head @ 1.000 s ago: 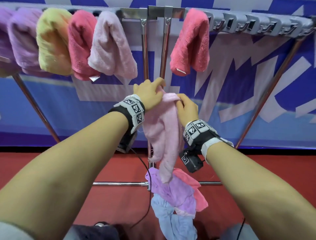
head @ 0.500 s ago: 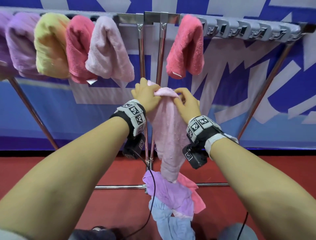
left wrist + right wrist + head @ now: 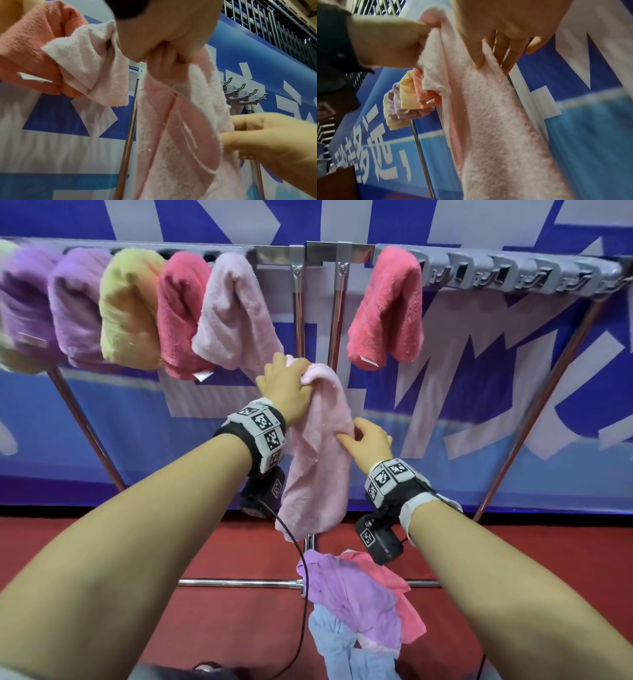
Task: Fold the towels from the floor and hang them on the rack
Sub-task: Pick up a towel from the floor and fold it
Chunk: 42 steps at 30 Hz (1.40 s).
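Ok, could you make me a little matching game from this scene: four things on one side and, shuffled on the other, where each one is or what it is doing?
1. yellow-green towel
2. blue towel
3. left hand
4. right hand

a. pinches the pale pink towel at its side edge
b. hangs on the rack
c. grips the pale pink towel's top
d. lies on the red floor

Pairs: 1-b, 2-d, 3-c, 4-a.

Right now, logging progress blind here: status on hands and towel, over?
Left hand grips pale pink towel at top; right hand on its side edge, grip unclear. Towel hangs below rack, not hung. No obstruction seen; floor pile waits.
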{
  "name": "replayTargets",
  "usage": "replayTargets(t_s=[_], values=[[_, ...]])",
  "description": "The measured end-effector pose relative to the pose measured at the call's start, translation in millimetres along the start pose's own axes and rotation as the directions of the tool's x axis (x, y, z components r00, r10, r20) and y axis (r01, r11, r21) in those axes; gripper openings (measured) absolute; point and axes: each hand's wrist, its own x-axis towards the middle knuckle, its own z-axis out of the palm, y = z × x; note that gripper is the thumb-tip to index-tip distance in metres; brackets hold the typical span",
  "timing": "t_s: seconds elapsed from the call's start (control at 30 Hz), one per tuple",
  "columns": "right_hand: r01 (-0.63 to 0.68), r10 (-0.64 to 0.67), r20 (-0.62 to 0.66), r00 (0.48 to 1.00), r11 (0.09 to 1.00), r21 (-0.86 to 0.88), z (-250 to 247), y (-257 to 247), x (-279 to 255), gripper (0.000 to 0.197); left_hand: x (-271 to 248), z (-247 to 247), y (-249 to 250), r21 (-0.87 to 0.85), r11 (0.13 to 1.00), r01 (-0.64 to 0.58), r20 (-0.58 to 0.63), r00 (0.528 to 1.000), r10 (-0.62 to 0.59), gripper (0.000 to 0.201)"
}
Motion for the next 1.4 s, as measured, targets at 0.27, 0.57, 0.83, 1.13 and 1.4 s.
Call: replayTargets(t_s=[0.27, 0.57, 0.83, 1.13, 1.4], values=[[0.104, -0.144, -0.214, 0.966, 0.976, -0.189, -13.9, -10.6, 1.3, 0.004, -7.6, 4.6, -21.4, 0.104, 0.991, -0.078, 0.041, 0.996, 0.074, 0.037], [0.07, -0.138, -0.271, 0.953, 0.967, -0.246, -32.5, -7.7, 6.3, 0.009, -15.2, 24.5, -17.2, 0.145, 0.989, 0.037, 0.043, 0.998, -0.044, 0.024], [0.223, -0.246, -0.209, 0.946, 0.966, -0.127, -30.1, -17.4, 4.5, 0.005, -25.6, 39.8, -5.6, 0.151, 0.975, -0.164, 0.218, 0.967, 0.129, 0.052], [0.142, -0.1, -0.151, 0.984, 0.941, 0.307, -24.3, -5.5, 10.2, 0.018, -17.5, 38.9, -3.6, 0.002, 0.998, -0.058, 0.136, 0.989, 0.057, 0.025], [0.049, -0.044, 0.095, 0.994, 0.997, -0.054, -13.0, 5.8, 2.7, 0.034, -11.3, 24.5, -0.6, -0.194, 0.979, -0.054, 0.131, 0.988, 0.081, 0.032]])
